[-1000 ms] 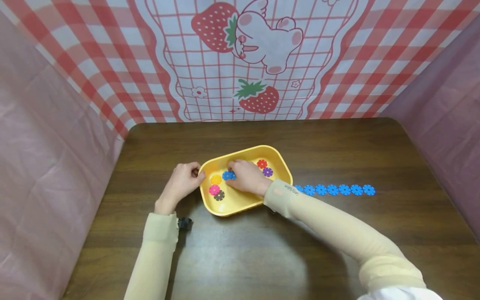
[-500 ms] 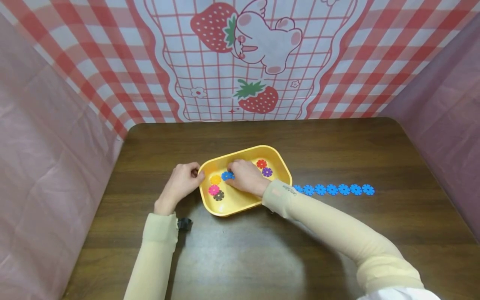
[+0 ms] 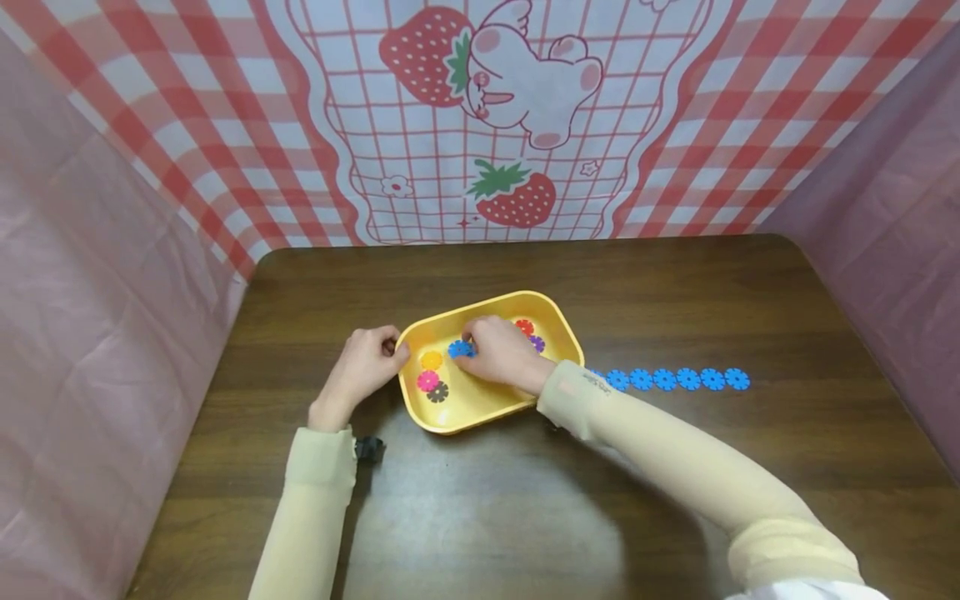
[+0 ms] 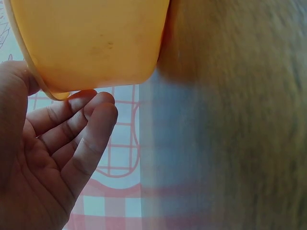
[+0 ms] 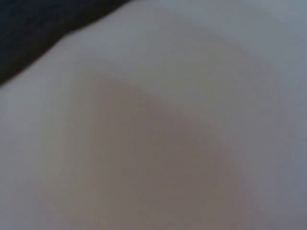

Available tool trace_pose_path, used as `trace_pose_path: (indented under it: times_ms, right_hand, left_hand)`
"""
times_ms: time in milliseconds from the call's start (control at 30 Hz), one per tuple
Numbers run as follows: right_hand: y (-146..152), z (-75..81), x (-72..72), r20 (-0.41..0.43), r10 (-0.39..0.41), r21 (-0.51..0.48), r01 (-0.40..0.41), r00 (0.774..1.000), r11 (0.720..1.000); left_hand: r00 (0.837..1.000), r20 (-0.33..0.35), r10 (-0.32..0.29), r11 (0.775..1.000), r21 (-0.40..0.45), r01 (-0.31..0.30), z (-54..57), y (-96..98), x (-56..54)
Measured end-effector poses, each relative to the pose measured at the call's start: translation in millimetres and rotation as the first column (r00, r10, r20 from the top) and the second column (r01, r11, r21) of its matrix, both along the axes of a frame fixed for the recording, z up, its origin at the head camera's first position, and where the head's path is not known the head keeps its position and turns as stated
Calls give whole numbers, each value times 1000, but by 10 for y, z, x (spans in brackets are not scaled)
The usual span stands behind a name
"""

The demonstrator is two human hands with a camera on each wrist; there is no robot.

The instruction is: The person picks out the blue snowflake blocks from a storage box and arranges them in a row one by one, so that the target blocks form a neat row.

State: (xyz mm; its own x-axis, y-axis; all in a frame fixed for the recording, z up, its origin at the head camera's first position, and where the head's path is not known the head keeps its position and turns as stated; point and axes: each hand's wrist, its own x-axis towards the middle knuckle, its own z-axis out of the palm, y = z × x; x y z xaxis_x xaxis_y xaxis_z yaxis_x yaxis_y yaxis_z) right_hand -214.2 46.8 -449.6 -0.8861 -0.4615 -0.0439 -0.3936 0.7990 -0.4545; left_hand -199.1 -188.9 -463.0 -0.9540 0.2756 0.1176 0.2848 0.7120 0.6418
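Observation:
A yellow plastic basin [image 3: 480,412] stands at the middle of the table. My left hand [image 3: 365,364] grips its left end, thumb over the rim and curled fingers against the outer wall, as the left wrist view shows. Inside the basin, my right hand [image 3: 504,354] pinches a blue snowflake disc [image 3: 461,348] between thumb and fingers, which cover part of it. A yellow disc [image 3: 431,360], a pink disc [image 3: 427,381] and a dark grey disc [image 3: 438,392] lie in the basin's left part. Beyond the right hand are a red disc [image 3: 524,327] and a purple disc [image 3: 537,342].
To the basin's right, a straight row of several blue snowflake discs [image 3: 664,380] lies on the wooden table [image 3: 480,533], its left end partly behind the right sleeve [image 3: 660,442]. A checked strawberry cloth [image 3: 517,200] hangs behind the table. The right wrist view is blurred.
My right hand has shifted slightly to the right and back inside the basin, and the blue snowflake disc has moved with it. The left hand keeps its place on the rim.

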Motion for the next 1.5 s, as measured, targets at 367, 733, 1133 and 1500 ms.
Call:
trace_pose_path:
  times_ms: [367, 733, 1133, 1500]
  right_hand:
    - [520, 345, 13, -75, -60, -99, 53, 995, 994]
    - [1046, 581, 125, -46, -160, -139, 153, 986, 978]
    - [1672, 661, 265, -99, -255, -162, 237, 962, 958]
    - [2451, 560, 487, -77, -430, -152, 416, 899, 897]
  left_hand:
    - [1000, 6, -2, 1000, 7, 2, 8, 7, 0]
    - [1000, 30, 5, 1000, 3, -5, -4, 15, -8]
    - [1000, 25, 1, 1000, 7, -1, -3, 8, -10]
    - [1000, 13, 2, 1000, 9, -2, -1, 0, 10]
